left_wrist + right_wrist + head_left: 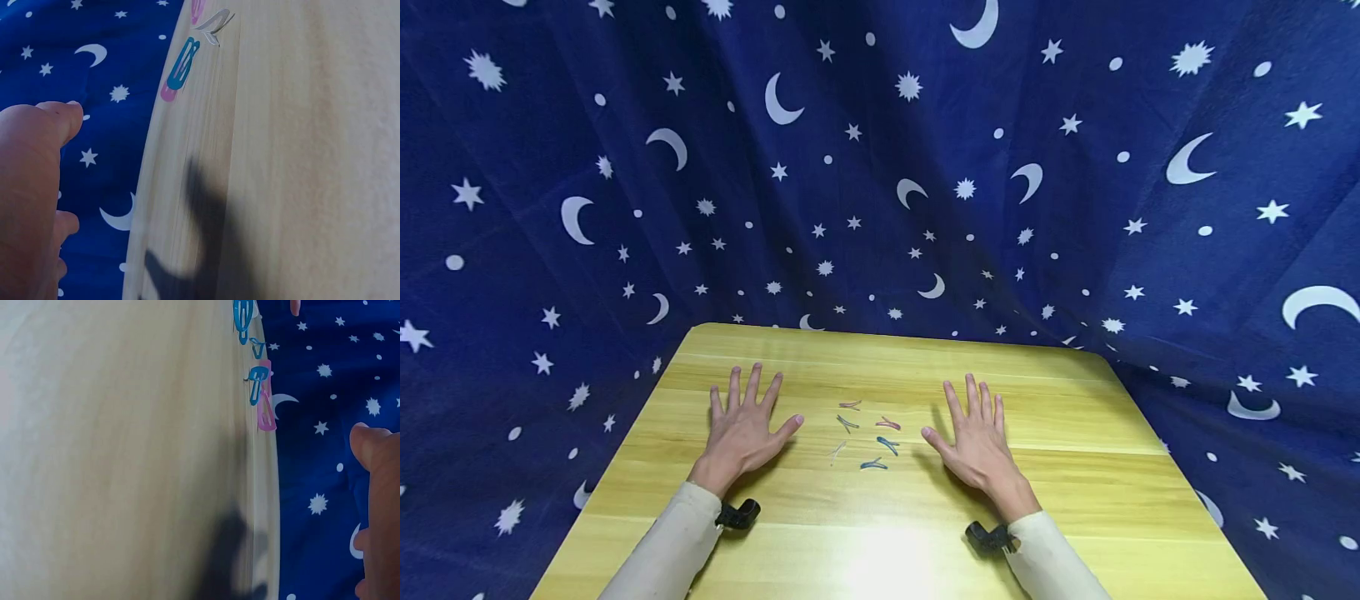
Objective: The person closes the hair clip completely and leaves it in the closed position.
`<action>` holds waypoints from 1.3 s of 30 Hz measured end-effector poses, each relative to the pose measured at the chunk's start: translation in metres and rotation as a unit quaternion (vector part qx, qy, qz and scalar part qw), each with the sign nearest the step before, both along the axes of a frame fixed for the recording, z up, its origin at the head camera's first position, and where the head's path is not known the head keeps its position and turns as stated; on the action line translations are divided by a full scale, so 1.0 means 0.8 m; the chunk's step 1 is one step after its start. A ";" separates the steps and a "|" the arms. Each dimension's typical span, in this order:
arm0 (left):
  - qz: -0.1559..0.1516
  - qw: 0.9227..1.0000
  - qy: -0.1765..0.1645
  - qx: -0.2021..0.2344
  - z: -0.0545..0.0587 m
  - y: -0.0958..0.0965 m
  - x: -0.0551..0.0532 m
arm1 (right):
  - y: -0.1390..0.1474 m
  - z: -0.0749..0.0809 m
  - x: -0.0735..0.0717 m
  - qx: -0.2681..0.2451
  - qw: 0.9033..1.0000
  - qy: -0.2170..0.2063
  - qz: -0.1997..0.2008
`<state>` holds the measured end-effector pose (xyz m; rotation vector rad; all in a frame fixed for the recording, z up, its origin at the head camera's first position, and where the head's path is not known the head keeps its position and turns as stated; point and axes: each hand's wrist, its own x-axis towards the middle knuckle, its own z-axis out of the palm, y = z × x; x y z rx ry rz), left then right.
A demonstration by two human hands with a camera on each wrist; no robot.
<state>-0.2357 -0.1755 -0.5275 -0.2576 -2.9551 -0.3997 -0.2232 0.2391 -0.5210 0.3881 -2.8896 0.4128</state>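
Several small snap hair clips, each bent open, lie loosely grouped mid-table between the two hands. A pale clip (838, 451) is closest to the left hand (743, 435), along with a greenish clip (847, 423). Toward the right hand (979, 448) lie a pink clip (888, 424) and a blue clip (887, 445); another blue clip (874, 464) sits nearest the front and a purplish clip (850, 406) farthest back. Both hands hover palm down above the table, fingers spread, holding nothing. The left wrist view shows a teal clip (182, 65); the right wrist view shows a pink clip (267, 419).
A light wood-grain table (820, 533) stretches beneath both arms, with glare near its front. Behind and beside it hangs a dark blue curtain (865, 108) printed with moons and stars. Black wrist cameras (741, 514) sit at both cuffs.
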 end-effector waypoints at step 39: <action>-0.046 0.984 0.044 0.165 0.049 0.046 0.043 | -0.032 0.039 -0.019 -0.240 0.956 0.062 0.159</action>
